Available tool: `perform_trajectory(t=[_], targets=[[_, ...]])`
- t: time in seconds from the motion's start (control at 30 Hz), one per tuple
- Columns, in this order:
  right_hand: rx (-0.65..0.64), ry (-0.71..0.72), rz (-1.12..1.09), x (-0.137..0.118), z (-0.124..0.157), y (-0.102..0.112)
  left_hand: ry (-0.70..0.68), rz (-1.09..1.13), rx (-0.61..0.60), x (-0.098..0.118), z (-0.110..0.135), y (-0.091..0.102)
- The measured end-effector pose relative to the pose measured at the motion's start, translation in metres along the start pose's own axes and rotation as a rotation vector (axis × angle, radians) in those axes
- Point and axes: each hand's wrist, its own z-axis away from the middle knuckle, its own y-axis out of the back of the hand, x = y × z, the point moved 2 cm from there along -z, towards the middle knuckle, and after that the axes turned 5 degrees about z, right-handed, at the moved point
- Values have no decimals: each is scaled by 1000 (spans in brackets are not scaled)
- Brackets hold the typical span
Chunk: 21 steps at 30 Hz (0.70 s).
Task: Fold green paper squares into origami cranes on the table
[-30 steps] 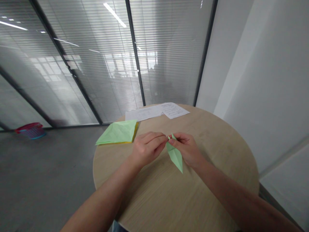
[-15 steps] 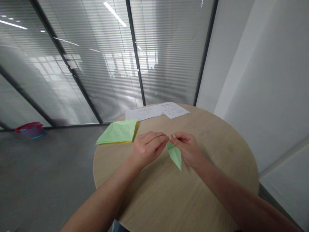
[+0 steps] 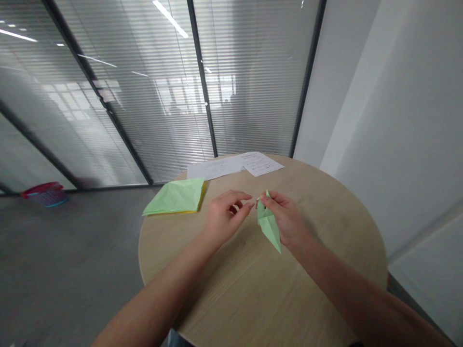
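Observation:
A small folded piece of light green paper [image 3: 269, 225] is pinched between the thumb and fingers of my right hand [image 3: 284, 212]. Its pointed end hangs down toward me, and a short tip sticks up above the thumb. Just left of it, my left hand [image 3: 227, 214] is empty, with thumb and fingers curved and apart. A narrow gap separates its fingertips from the paper. Both hands are over the middle of the round wooden table [image 3: 253, 289]. My right fingers partly hide the upper folds.
At the table's left edge lies a stack of green and yellow paper sheets [image 3: 177, 195]. White printed sheets [image 3: 262, 164] lie at the far edge. A red and blue basket [image 3: 47, 194] stands on the floor by the glass partition [image 3: 253, 96]. A white wall [image 3: 405, 120] is on the right.
My left hand has let go of the folded paper and drawn back slightly left, its fingers parting. My right hand has shifted the paper a little to the right.

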Motion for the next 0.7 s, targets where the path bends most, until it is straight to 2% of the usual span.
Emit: perform_trajectory(t=[0.13,0.4,0.53,0.7], targets=[[-15,-5,26,4,0,-3,241,167,-35,-5,2,-11],[-65,36,107,8,0,-3,562,478,9,-12,1,-12],[-105,43,145,7,0,-2,650,614,45,-12,-2,-13],[-126,-4,149,9,-2,0,682,652,104,-14,-2,-12]])
